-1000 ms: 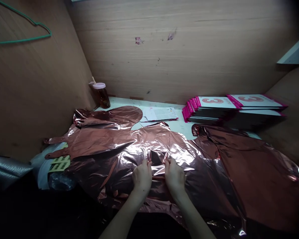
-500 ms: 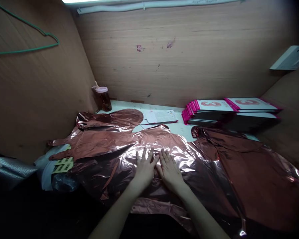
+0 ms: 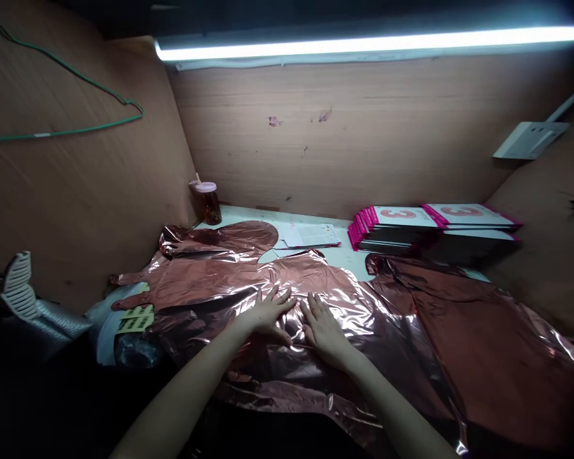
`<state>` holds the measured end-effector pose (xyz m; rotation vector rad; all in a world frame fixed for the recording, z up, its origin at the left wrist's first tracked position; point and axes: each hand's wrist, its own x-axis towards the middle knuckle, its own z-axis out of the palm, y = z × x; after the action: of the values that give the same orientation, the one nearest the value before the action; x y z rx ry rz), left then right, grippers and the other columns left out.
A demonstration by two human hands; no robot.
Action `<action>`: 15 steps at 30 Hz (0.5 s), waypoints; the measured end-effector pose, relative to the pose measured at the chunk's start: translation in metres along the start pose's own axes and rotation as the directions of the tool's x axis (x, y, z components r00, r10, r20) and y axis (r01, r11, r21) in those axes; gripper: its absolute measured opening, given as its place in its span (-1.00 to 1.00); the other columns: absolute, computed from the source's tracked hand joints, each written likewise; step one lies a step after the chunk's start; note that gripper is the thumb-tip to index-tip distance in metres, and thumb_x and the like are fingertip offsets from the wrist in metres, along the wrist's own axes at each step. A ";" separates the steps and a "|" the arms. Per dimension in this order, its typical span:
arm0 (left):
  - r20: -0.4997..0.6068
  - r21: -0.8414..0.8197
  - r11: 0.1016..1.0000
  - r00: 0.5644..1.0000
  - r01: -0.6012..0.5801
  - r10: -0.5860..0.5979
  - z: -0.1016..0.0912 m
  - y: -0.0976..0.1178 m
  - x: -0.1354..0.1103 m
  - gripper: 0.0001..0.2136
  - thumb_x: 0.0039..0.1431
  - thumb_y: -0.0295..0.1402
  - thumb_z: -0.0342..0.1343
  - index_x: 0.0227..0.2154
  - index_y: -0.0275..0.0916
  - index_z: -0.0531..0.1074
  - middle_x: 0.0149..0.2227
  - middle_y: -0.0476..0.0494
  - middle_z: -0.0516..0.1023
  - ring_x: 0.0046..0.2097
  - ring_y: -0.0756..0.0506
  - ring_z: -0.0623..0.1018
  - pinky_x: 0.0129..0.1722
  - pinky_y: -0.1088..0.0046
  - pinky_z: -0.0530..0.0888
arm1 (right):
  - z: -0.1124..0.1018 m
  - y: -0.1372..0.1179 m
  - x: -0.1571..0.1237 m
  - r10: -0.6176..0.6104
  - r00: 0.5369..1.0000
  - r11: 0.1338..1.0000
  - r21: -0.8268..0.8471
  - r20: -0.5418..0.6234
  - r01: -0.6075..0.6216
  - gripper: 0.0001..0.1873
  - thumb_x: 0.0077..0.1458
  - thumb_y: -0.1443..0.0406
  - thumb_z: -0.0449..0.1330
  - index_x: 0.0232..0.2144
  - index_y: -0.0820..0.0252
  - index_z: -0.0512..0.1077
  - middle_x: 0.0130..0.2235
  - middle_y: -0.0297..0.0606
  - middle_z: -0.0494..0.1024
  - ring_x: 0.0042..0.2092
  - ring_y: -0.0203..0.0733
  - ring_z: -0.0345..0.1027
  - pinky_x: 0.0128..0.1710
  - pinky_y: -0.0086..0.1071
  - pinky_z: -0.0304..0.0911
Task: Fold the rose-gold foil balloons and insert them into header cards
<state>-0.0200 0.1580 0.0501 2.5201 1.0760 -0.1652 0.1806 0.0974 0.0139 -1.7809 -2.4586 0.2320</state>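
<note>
A big crumpled rose-gold foil balloon [image 3: 363, 306] lies flat across the table in front of me. My left hand [image 3: 266, 312] rests on it with fingers spread, palm down. Right beside it, my right hand [image 3: 323, 328] also lies flat on the foil, fingers stretched toward the back. Neither hand holds anything. A second rose-gold foil balloon [image 3: 210, 261] lies on top at the left, its narrow tails pointing left.
Stacks of pink-edged packets printed with a "3" [image 3: 430, 223] stand at the back right. A leaflet [image 3: 310, 234] and a lidded bottle [image 3: 209, 201] sit near the back wall. Wooden walls close in three sides. A light tube [image 3: 363, 46] glows overhead. A wall socket [image 3: 529, 140] is at right.
A second ago both hands pinched a fold of foil. They have let go and now lie flat and spread on it. The camera has tilted up, revealing the lamp.
</note>
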 end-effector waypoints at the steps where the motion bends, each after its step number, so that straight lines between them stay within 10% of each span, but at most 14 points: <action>1: -0.006 -0.034 0.999 1.000 0.004 -0.004 -0.005 -0.001 0.001 0.07 -0.27 0.19 0.31 0.33 0.02 0.01 0.42 -0.16 -0.19 0.39 -0.50 -0.25 0.21 -0.38 -0.25 | -0.002 0.000 -0.001 -0.018 1.000 1.000 0.003 0.006 0.018 -0.35 0.23 0.31 -0.05 0.35 0.28 0.02 0.40 -0.03 -0.19 0.41 0.06 -0.37 0.34 -0.04 -0.21; 4: -0.008 -0.238 0.968 0.996 0.080 -0.084 -0.033 -0.008 0.019 -0.29 -0.34 0.11 0.38 -0.02 0.02 0.50 0.24 -0.10 0.36 0.30 -0.43 0.21 0.28 -0.02 0.08 | -0.004 -0.002 -0.004 -0.032 0.999 0.999 0.003 0.004 0.032 -0.30 0.17 0.27 0.05 0.32 0.44 0.07 0.38 0.15 -0.13 0.39 0.25 -0.31 0.32 0.10 -0.21; 7: -0.086 -0.357 0.914 0.967 0.193 -0.238 -0.072 -0.016 0.066 -0.57 -0.01 0.07 0.25 -0.22 -0.15 0.57 -0.08 -0.10 0.60 0.01 -0.23 0.53 0.07 0.28 0.40 | 0.005 -0.005 -0.008 -0.067 0.997 0.997 0.044 -0.026 0.068 -0.15 0.14 0.04 0.13 0.32 0.40 0.06 0.38 0.16 -0.15 0.38 0.36 -0.36 0.30 0.20 -0.24; 11: -0.326 -0.445 0.803 0.764 0.397 -0.557 -0.103 -0.021 0.144 -0.60 0.29 -0.10 0.04 0.01 -0.30 0.39 0.04 -0.23 0.46 0.04 -0.18 0.49 0.06 0.11 0.42 | 0.041 0.000 -0.009 -0.129 0.984 0.986 0.089 -0.127 0.141 0.24 -0.16 -0.18 0.32 0.39 0.02 -0.20 0.40 0.07 -0.21 0.35 0.49 -0.43 0.22 0.39 -0.18; 15: -0.385 -0.563 0.688 0.591 0.459 -0.709 -0.105 -0.030 0.192 -0.67 0.27 -0.20 0.11 0.00 -0.27 0.39 0.02 -0.21 0.45 0.00 -0.18 0.50 -0.02 0.14 0.48 | 0.076 0.007 0.000 -0.087 0.969 0.995 -0.074 -0.230 0.072 -0.29 0.25 0.25 0.12 0.32 -0.35 -0.07 0.33 -0.06 0.11 0.31 0.33 -0.06 0.18 0.35 0.01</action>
<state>0.0876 0.3470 0.0874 1.7373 1.9562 0.6467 0.1743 0.0939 -0.0616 -1.6231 -2.3877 -0.0621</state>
